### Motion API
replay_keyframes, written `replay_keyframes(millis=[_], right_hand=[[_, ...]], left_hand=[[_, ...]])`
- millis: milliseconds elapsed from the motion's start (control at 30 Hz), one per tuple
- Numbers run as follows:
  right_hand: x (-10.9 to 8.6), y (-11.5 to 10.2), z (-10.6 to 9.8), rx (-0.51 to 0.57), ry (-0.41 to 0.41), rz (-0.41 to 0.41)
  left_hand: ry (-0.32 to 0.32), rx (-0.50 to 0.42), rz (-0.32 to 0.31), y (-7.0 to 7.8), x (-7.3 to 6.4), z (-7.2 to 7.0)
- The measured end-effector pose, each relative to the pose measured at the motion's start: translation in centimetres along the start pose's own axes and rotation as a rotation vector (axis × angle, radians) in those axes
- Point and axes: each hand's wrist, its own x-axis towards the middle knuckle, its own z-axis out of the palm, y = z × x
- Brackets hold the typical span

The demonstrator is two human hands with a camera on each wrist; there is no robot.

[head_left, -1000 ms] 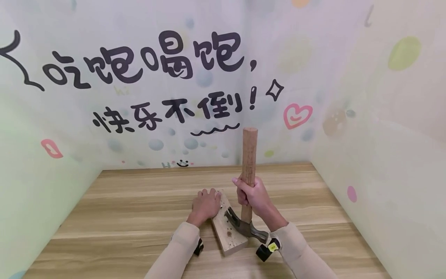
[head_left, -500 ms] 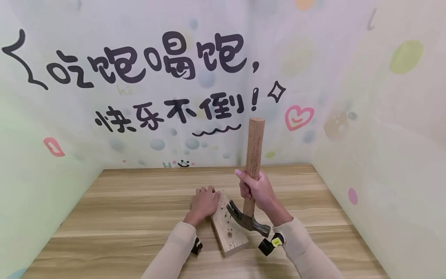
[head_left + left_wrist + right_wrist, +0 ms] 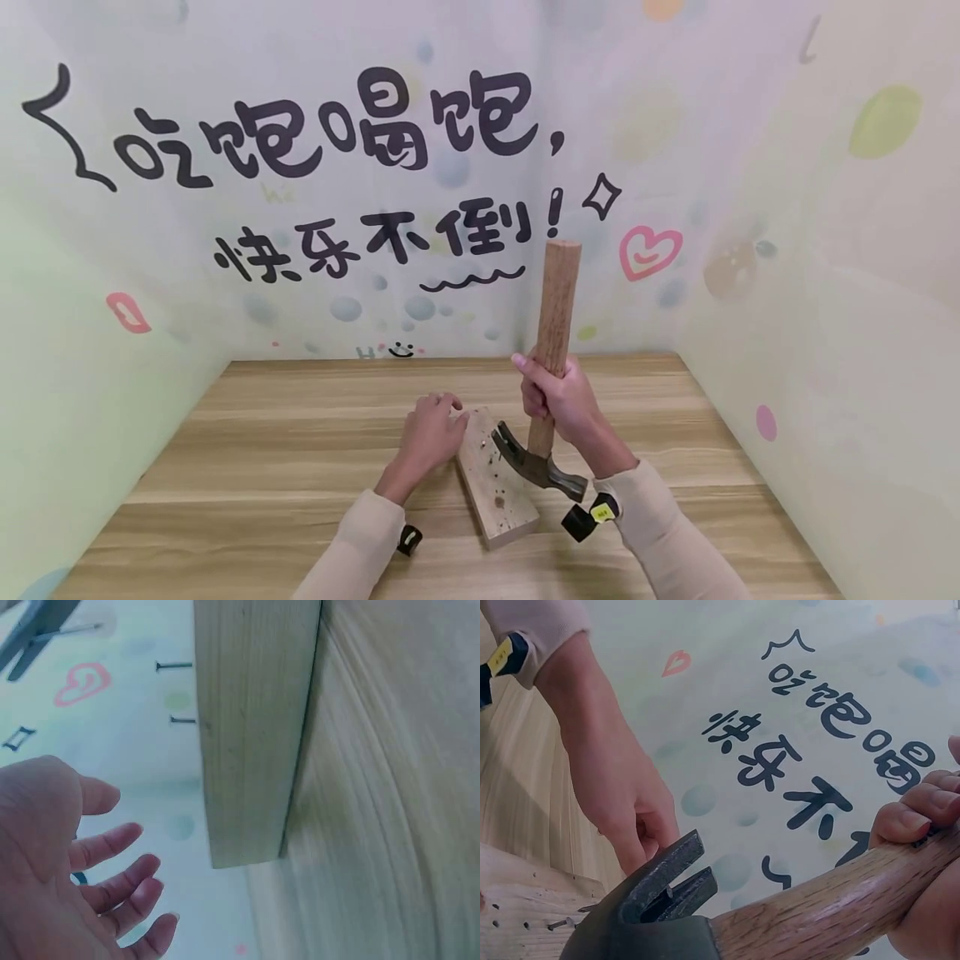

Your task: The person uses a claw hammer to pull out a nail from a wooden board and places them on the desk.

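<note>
My right hand [image 3: 572,402] grips the wooden handle of a claw hammer [image 3: 558,304], held upright with its metal head down, over the right side of a wooden board [image 3: 504,518]. In the right wrist view a nail [image 3: 670,892] sits between the two prongs of the claw. Two other nails [image 3: 174,666] stick out of the board's face in the left wrist view, and small dark holes dot its top. My left hand [image 3: 431,433] is at the board's far left edge, its fingers loosely bent and apart from the wood in the left wrist view.
The board lies at a slant on a wood-grain table [image 3: 300,467]. A pale wall [image 3: 420,325] with black writing rises behind, and side walls [image 3: 810,350] close in the table left and right. Black wrist cameras [image 3: 579,523] hang at both cuffs.
My left hand has lifted off the board and drawn a little left. The hammer in my right hand has risen slightly and shifted right; the board stays in place.
</note>
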Motion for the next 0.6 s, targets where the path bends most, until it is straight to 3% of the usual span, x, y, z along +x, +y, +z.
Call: replay_keyframes(millis=[100, 333, 600], right_hand=[[0.1, -0.1, 0.1, 0.007, 0.0, -0.002], [0.2, -0.5, 0.0, 0.0, 0.003, -0.01], [0.4, -0.4, 0.0, 0.006, -0.008, -0.024]], left_hand=[[-0.031, -0.049, 0.061, 0.5, -0.6, -0.4], [-0.14, -0.261, 0.234, 1.4, -1.5, -0.9], [-0.225, -0.318, 0.358, 2.5, -2.7, -1.1]])
